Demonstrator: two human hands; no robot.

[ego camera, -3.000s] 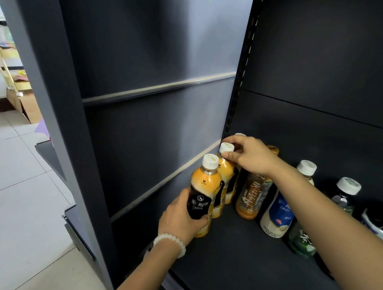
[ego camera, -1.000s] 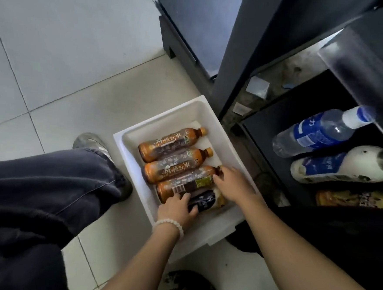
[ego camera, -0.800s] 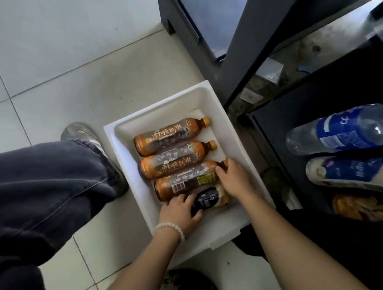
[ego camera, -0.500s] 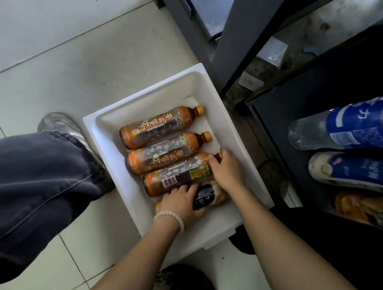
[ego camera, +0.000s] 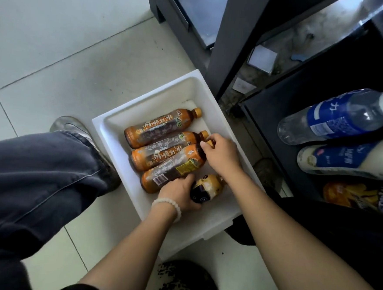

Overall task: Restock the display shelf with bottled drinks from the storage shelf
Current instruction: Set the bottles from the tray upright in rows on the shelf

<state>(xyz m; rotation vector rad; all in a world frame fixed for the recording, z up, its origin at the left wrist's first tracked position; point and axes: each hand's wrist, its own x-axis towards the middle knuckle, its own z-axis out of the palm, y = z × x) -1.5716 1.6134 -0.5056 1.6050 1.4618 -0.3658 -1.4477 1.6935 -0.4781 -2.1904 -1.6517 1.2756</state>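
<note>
From my remote feed, the right hand (ego camera: pixel 222 157) has shifted up to pinch the third tea bottle (ego camera: pixel 173 168) at its neck while the left hand (ego camera: pixel 178 195) stays wrapped around, I think, the small dark-label bottle (ego camera: pixel 206 187), both still in the white tray (ego camera: pixel 143 109), so pickup's imminent.

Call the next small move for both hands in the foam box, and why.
Probably lift. The right hand is closed on the neck of the nearest brown tea bottle, and the left hand wraps the small black-labelled bottle. Both bottles lie flat in the white foam box, so raising them clear of its walls comes next.
</note>
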